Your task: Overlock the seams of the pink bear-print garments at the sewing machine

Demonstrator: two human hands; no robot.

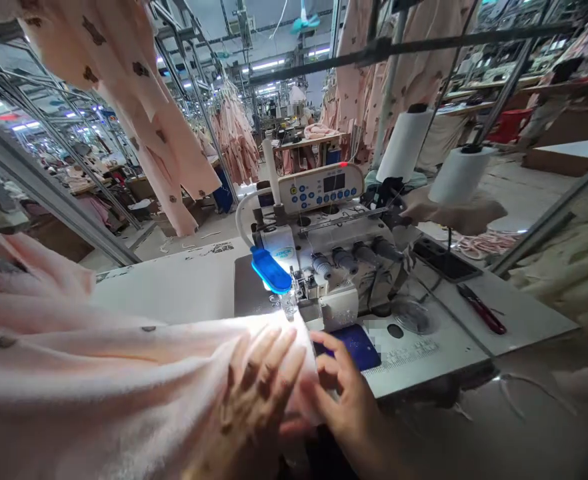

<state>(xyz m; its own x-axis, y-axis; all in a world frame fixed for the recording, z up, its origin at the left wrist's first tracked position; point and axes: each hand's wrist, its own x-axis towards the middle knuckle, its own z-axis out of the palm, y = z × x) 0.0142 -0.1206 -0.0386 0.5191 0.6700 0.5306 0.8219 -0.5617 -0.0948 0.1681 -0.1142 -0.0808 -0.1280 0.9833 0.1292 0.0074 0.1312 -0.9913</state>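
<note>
A large pink fleece garment with small brown prints lies over the table's left half, its edge reaching the presser foot of a white overlock sewing machine. My left hand lies flat on the fabric with fingers stretched out, just in front of the foot. My right hand pinches the fabric's right edge beside the machine bed, thumb and fingers closed on it.
Two white thread cones stand behind the machine, with a control panel on top. Red-handled snips lie on the white table at right. More pink garments hang from overhead rails.
</note>
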